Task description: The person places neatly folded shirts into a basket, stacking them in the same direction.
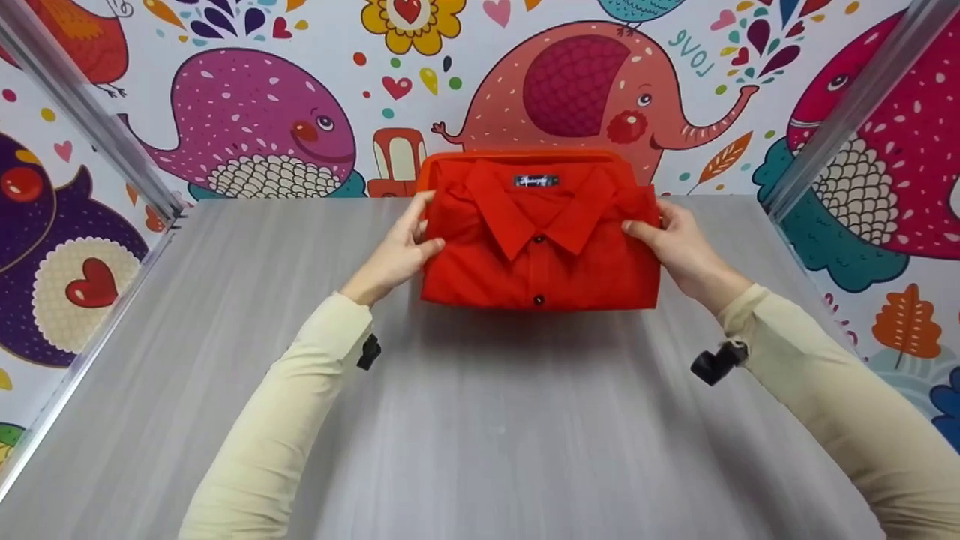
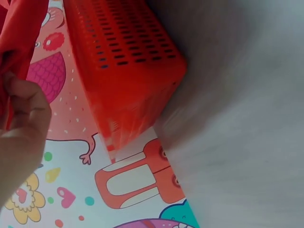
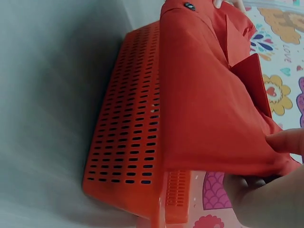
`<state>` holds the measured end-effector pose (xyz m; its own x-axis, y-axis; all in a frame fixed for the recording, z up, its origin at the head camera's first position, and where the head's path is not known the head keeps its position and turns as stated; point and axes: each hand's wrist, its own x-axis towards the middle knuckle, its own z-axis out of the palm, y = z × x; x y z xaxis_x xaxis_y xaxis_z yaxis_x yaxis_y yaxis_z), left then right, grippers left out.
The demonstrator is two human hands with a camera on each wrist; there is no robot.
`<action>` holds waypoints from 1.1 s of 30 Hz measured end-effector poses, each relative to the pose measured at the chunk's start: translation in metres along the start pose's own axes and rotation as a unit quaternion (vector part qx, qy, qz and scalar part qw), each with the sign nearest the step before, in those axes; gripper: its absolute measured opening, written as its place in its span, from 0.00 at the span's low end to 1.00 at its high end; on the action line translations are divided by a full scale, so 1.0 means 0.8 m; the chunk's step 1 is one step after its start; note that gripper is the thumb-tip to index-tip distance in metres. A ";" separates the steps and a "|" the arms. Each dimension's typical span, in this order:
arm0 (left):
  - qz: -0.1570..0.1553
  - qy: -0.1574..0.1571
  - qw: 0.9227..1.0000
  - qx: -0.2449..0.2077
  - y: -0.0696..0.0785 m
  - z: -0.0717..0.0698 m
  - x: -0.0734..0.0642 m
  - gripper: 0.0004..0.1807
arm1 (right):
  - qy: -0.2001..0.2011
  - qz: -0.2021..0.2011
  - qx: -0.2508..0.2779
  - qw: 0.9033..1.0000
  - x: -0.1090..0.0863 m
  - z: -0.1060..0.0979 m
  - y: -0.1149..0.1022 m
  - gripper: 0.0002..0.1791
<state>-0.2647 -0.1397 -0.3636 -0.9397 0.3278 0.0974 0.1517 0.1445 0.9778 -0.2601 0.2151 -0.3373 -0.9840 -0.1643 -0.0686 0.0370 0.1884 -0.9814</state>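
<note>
A folded red shirt (image 1: 480,262) with a collar and black buttons spans both hands, its collar side up. My left hand (image 1: 399,251) pinches its left edge, thumb on top. On the opposite edge, my right hand (image 1: 679,244) grips the cloth with its thumb over the top and fingers beneath. Under and behind the shirt stands an orange-red plastic basket (image 3: 128,118) with slotted walls. In the head view the shirt hides most of it, leaving its back rim (image 1: 525,156) visible. The right wrist view shows the shirt over the basket's opening.
The grey table (image 1: 495,427) extends in front of the basket. A wall printed with cartoon animals (image 1: 262,112) rises right behind it. Metal posts (image 1: 840,112) stand at the table's back corners. Small black devices (image 1: 718,363) hang at both sleeve cuffs.
</note>
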 end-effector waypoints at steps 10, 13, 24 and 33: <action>0.018 0.010 1.000 0.021 0.008 -0.009 0.033 0.34 | 0.027 0.067 0.083 0.994 0.032 -0.002 -0.018 0.21; 0.020 0.016 0.999 0.018 0.010 -0.011 0.043 0.33 | 0.031 0.075 0.080 0.994 0.042 -0.002 -0.022 0.20; -0.007 0.023 0.997 0.079 0.024 -0.008 0.055 0.36 | 0.049 0.070 0.049 0.995 0.064 -0.004 -0.034 0.19; -0.037 0.043 0.988 0.146 0.029 -0.014 0.066 0.36 | 0.065 0.043 -0.050 0.996 0.082 0.002 -0.039 0.26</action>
<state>-0.3146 -0.1294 -0.3339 -0.9722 0.2276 0.0544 0.1511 0.4328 0.8888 -0.3251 0.1967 -0.3114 -0.9925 -0.0179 -0.1208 0.1103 0.2937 -0.9495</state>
